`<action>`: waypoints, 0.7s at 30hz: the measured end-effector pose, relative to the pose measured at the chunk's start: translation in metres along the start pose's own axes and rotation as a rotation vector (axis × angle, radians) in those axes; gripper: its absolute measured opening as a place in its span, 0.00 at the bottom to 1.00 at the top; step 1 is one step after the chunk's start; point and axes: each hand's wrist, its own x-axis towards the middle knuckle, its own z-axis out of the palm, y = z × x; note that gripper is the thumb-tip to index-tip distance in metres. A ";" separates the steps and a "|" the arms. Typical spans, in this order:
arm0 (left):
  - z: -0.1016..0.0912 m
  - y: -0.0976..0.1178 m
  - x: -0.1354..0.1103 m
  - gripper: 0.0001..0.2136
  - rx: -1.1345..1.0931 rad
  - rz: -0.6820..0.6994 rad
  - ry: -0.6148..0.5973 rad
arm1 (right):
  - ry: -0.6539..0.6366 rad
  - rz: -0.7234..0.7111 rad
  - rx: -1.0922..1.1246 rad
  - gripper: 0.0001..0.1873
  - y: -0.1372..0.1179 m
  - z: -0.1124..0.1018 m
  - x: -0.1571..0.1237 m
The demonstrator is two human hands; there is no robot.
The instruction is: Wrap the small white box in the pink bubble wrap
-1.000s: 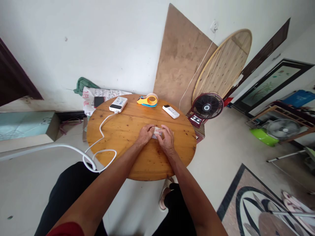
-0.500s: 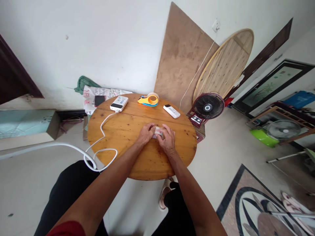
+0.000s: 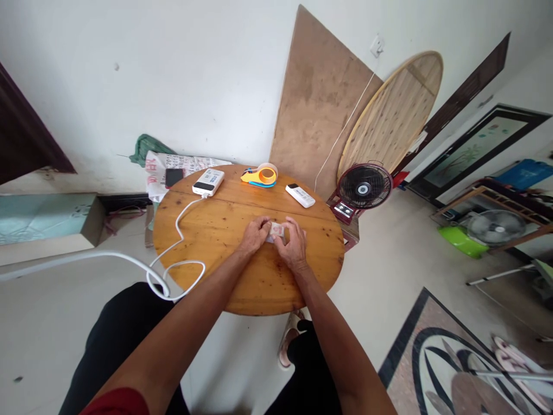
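A small pale object (image 3: 276, 232), maybe folded paper or a little packet, lies on the round wooden table (image 3: 216, 230), a little beyond the table's middle. What it is exactly cannot be told, because it is small and the fingers cover part of it. Both hands are on it. The left hand (image 3: 256, 235) comes from the left side with the fingers curled down, and its fingertips pinch the left end of the object. The right hand (image 3: 294, 244) comes from the right side, also with bent fingers, and its thumb and first fingers pinch the right end. The two hands are close together, almost touching, and they rest on the tabletop.

Farther on the table, near the far edge, there is a white power bank (image 3: 208, 181) with a white cable (image 3: 179, 230) that runs over the table and hangs down at the left edge. To the right of the power bank stands a yellow and blue tape dispenser (image 3: 261, 175), and further right lies a white remote control (image 3: 300, 196).

Beside the table on the right stands a small dark fan (image 3: 364, 186). Behind it, a brown board (image 3: 315, 98) and a round wooden tabletop (image 3: 395, 112) lean against the white wall. The person's dark trousers (image 3: 116, 340) show below the table.
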 end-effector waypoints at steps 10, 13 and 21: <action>0.005 -0.019 0.012 0.16 -0.273 -0.152 0.091 | -0.007 -0.034 -0.009 0.14 -0.003 -0.004 0.000; 0.005 -0.020 0.013 0.16 -0.315 -0.196 0.112 | 0.008 -0.047 -0.007 0.14 -0.002 -0.003 -0.001; 0.002 -0.009 0.010 0.15 -0.326 -0.225 0.112 | -0.027 -0.077 -0.082 0.11 -0.003 0.001 -0.002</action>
